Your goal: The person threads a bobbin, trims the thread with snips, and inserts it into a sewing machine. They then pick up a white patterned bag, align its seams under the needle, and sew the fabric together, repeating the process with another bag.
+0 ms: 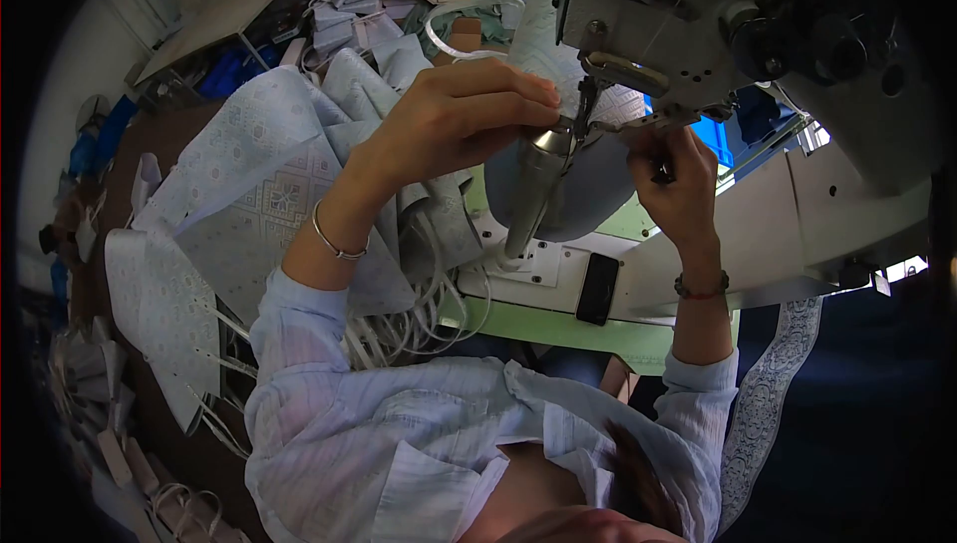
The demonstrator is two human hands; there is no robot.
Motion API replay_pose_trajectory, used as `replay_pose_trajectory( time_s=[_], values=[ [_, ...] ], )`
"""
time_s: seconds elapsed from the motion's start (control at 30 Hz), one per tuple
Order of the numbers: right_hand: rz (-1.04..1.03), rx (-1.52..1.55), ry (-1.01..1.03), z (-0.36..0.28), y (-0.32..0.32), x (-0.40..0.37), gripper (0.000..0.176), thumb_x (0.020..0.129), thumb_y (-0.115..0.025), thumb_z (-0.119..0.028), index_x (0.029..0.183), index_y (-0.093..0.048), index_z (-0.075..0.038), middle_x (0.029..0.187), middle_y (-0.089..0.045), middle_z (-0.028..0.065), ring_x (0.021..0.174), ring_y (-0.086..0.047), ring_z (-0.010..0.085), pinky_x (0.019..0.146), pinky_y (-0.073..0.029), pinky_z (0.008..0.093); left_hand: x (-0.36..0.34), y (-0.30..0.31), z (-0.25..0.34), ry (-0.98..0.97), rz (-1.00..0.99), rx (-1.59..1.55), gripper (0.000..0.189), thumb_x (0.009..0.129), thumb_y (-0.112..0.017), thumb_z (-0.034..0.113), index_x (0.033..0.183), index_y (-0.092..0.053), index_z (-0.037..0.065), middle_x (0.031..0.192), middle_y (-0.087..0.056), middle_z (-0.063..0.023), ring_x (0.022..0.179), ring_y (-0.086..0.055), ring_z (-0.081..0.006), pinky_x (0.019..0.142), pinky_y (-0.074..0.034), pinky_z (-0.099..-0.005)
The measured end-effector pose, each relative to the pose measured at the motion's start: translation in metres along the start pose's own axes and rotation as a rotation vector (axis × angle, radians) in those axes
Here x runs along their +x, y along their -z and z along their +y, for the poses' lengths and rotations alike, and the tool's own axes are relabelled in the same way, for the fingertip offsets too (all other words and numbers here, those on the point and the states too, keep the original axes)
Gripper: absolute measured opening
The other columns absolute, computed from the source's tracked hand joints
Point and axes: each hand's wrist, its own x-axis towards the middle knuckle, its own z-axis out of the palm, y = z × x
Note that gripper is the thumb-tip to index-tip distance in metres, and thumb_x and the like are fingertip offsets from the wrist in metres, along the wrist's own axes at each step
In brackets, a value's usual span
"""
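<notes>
My left hand (464, 119), with a bracelet at the wrist, reaches to the top of the metal post (541, 169) beside the needle area of a sewing machine (638, 34). Its fingers are pressed together, and what lies under the fingertips is hidden. My right hand (678, 179) is closed just right of the needle area, against a metal attachment (663, 119). A small dark thing shows among its curled fingers, too hidden to name. Pale patterned fabric (618, 99) shows behind the needle area, and a smooth pale piece (598, 194) hangs around the post.
Pale patterned pieces (289, 184) are heaped at the left, with white cords (429, 294) hanging below. A dark phone (598, 289) lies on the machine bed. More pieces (349, 14) are piled at the back. A patterned band (773, 403) hangs at the right.
</notes>
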Motion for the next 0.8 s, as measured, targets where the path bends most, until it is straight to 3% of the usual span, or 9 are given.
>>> replay_pose_trajectory(
  time_s=[0.17, 0.27, 0.4, 0.43, 0.6, 0.7, 0.73, 0.77, 0.8],
  values=[
    [0.003, -0.022, 0.008, -0.001, 0.000, 0.000, 0.022, 0.070, -0.063, 0.004, 0.090, -0.055, -0.002, 0.067, -0.058, 0.0037, 0.056, -0.055, 0.0095, 0.048, -0.042, 0.0228, -0.002, -0.001, -0.004, -0.029, 0.003, -0.023, 0.024, 0.068, -0.072, -0.004, 0.092, -0.070, 0.003, 0.098, -0.068, -0.0078, 0.096, -0.067, -0.0236, 0.084, -0.055, -0.0334],
    [0.003, -0.040, -0.006, -0.003, 0.002, -0.001, 0.022, 0.070, -0.064, 0.004, 0.089, -0.055, -0.002, 0.070, -0.058, 0.0045, 0.056, -0.055, 0.0106, 0.048, -0.042, 0.0228, -0.002, -0.004, -0.006, -0.025, 0.030, -0.008, 0.026, 0.069, -0.070, -0.003, 0.092, -0.070, 0.008, 0.099, -0.066, -0.0010, 0.093, -0.067, -0.0192, 0.079, -0.055, -0.0319],
    [0.017, -0.088, 0.067, 0.002, -0.004, -0.003, 0.020, 0.070, -0.062, 0.005, 0.088, -0.055, -0.001, 0.098, -0.059, 0.0093, 0.062, -0.053, 0.0114, 0.048, -0.041, 0.0230, -0.005, -0.006, -0.009, 0.007, 0.024, -0.020, 0.028, 0.069, -0.071, -0.002, 0.095, -0.069, 0.007, 0.101, -0.067, -0.0038, 0.092, -0.067, -0.0214, 0.078, -0.055, -0.0320],
    [-0.012, -0.052, -0.028, 0.000, -0.005, -0.004, 0.019, 0.072, -0.059, 0.006, 0.089, -0.056, -0.002, 0.111, -0.059, 0.0093, 0.063, -0.051, 0.0115, 0.049, -0.041, 0.0234, -0.005, -0.005, -0.008, 0.073, 0.027, -0.056, 0.030, 0.068, -0.072, -0.003, 0.096, -0.069, 0.006, 0.102, -0.067, -0.0062, 0.094, -0.067, -0.0231, 0.080, -0.055, -0.0324],
    [-0.132, -0.036, -0.113, 0.043, -0.036, -0.012, 0.023, 0.074, -0.056, 0.012, 0.092, -0.053, -0.001, 0.123, -0.055, 0.0115, 0.062, -0.056, 0.0148, 0.053, -0.045, 0.0266, -0.023, -0.035, -0.038, 0.207, -0.101, 0.000, 0.023, 0.079, -0.060, 0.003, 0.101, -0.064, 0.010, 0.091, -0.065, -0.0051, 0.082, -0.064, -0.0266, 0.072, -0.052, -0.0356],
    [-0.198, -0.116, -0.095, 0.051, -0.050, -0.022, 0.026, 0.076, -0.055, 0.012, 0.099, -0.054, -0.001, 0.107, -0.053, 0.0128, 0.060, -0.053, 0.0163, 0.054, -0.043, 0.0303, -0.030, -0.026, -0.018, 0.473, -0.420, 0.153, 0.023, 0.079, -0.060, 0.004, 0.101, -0.063, 0.011, 0.094, -0.063, -0.0054, 0.092, -0.062, -0.0251, 0.078, -0.051, -0.0343],
    [-0.199, -0.067, -0.142, 0.054, -0.050, -0.025, 0.028, 0.076, -0.055, 0.012, 0.101, -0.054, -0.001, 0.105, -0.051, 0.0115, 0.061, -0.052, 0.0162, 0.054, -0.042, 0.0295, -0.037, -0.025, -0.012, 0.330, -0.572, 0.415, 0.028, 0.079, -0.064, 0.008, 0.107, -0.063, 0.011, 0.109, -0.062, -0.0079, 0.107, -0.058, -0.0264, 0.088, -0.049, -0.0353],
    [-0.214, -0.021, -0.193, 0.056, -0.048, -0.028, 0.029, 0.076, -0.054, 0.011, 0.103, -0.054, -0.001, 0.102, -0.049, 0.0102, 0.061, -0.051, 0.0162, 0.054, -0.042, 0.0287, -0.044, 0.005, 0.007, 0.382, -0.577, 0.457, 0.028, 0.079, -0.064, 0.008, 0.107, -0.063, 0.011, 0.109, -0.062, -0.0079, 0.107, -0.058, -0.0264, 0.088, -0.049, -0.0353],
    [-0.201, -0.012, -0.189, 0.057, -0.046, -0.029, 0.027, 0.078, -0.055, 0.010, 0.103, -0.054, -0.001, 0.103, -0.049, 0.0089, 0.062, -0.050, 0.0148, 0.054, -0.041, 0.0278, -0.047, 0.047, 0.041, 0.351, -0.299, 0.382, 0.032, 0.078, -0.066, 0.010, 0.110, -0.063, 0.011, 0.116, -0.059, -0.0094, 0.113, -0.055, -0.0280, 0.092, -0.047, -0.0369]
  ],
)
